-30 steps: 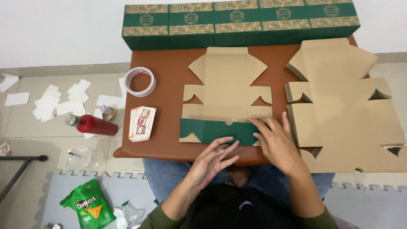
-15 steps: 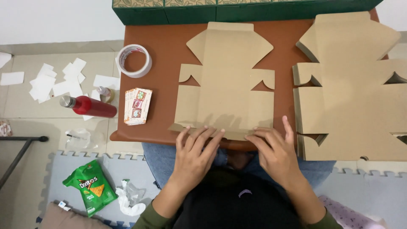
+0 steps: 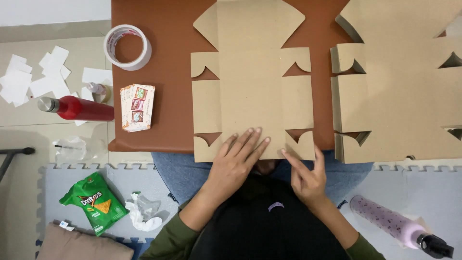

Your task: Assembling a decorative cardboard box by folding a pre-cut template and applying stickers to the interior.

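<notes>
**Hands at the near edge of the flat carton blank**

Since the frame half a second back, both hands have slid toward the body: I now see the right hand (image 3: 308, 179) partly off the blank, where earlier it lay flat on the near flap. The row of green boxes along the far table edge has left the view.

Current state, as I read it from the head camera:

1. The die-cut cardboard box blank (image 3: 252, 82) lies flat, brown side up, on the brown table (image 3: 168, 72), its near edge overhanging the table's front edge.
2. The left hand (image 3: 238, 161) rests palm down on the blank's near edge, fingers extended and held loosely together.
3. The right hand touches the blank's near right corner flap with its index fingertip; the remaining fingers are loosely curled and grip nothing.
4. A stack of similar blanks (image 3: 399, 86) sits just beside the first, to the right.

Surface and room:

- A roll of white tape (image 3: 128, 46) and a small stack of printed cards (image 3: 138, 107) occupy the table's left part.
- Left of the table, on the pale floor, lie white paper scraps (image 3: 33, 77) and a red bottle (image 3: 77, 108).
- Grey foam floor mats (image 3: 82, 175) carry a green snack bag (image 3: 94, 202), crumpled white paper (image 3: 143, 213) and, at right, a lilac bottle (image 3: 394, 225).
</notes>
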